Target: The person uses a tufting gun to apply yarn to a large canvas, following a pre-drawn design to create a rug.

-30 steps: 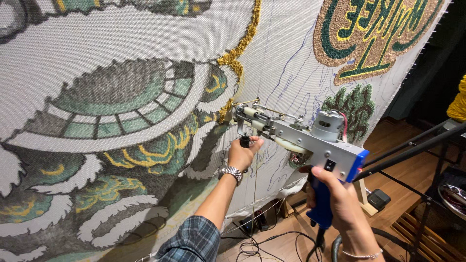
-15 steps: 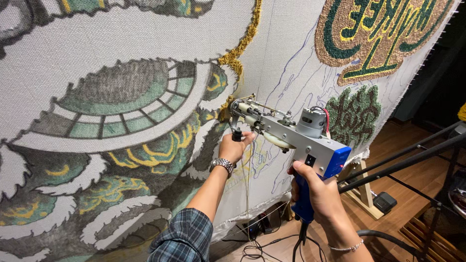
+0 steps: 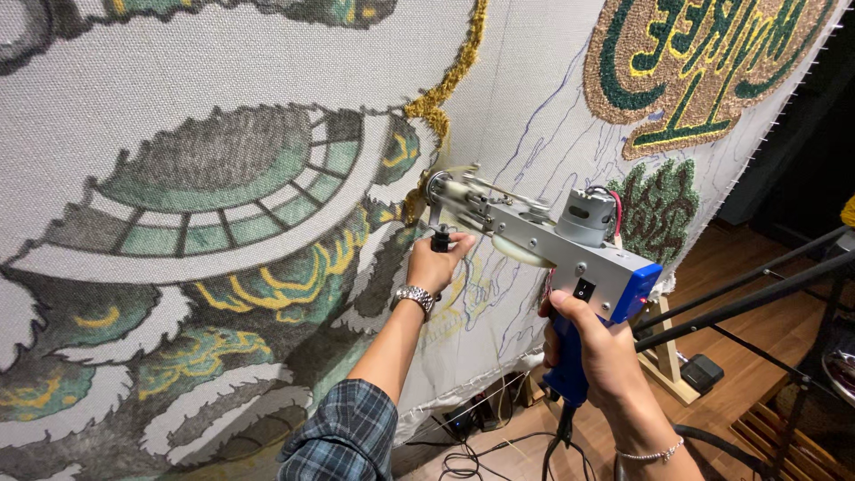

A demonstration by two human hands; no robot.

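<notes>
1. Setting: a large backing cloth (image 3: 267,71) is stretched upright on a frame and fills most of the view; a wooden floor (image 3: 757,294) with loose cables (image 3: 472,459) lies below it.
2. Tool position: the tufting gun (image 3: 543,236) is held level, with its nose against the cloth just below a strand of gold pile (image 3: 441,98).
3. Right hand (image 3: 601,356): the fingers are closed around the blue pistol grip under the gun body. (Whether a finger presses the trigger cannot be told.)
4. Left hand (image 3: 435,263): the fingers are closed on the black front handle near the nose, and a metal watch (image 3: 415,297) sits on that wrist.
5. Work done, as judged from the cloth:
   - The curved green, grey and white shape (image 3: 232,191) at the left appears filled with pile.
   - The leafy bands (image 3: 178,356) below it, in dark, yellow and white, also appear filled.
   - The emblem (image 3: 704,62) at the upper right and the green patch (image 3: 659,209) beneath it appear tufted.
6. Work left, as judged:
   - The strip of cloth around the nose shows only blue drawn lines (image 3: 552,116) and bare weave.
   - The gold strand ends at the nose, so that line appears unfinished.
   - Broad bare cloth also remains above the curved shape.
</notes>
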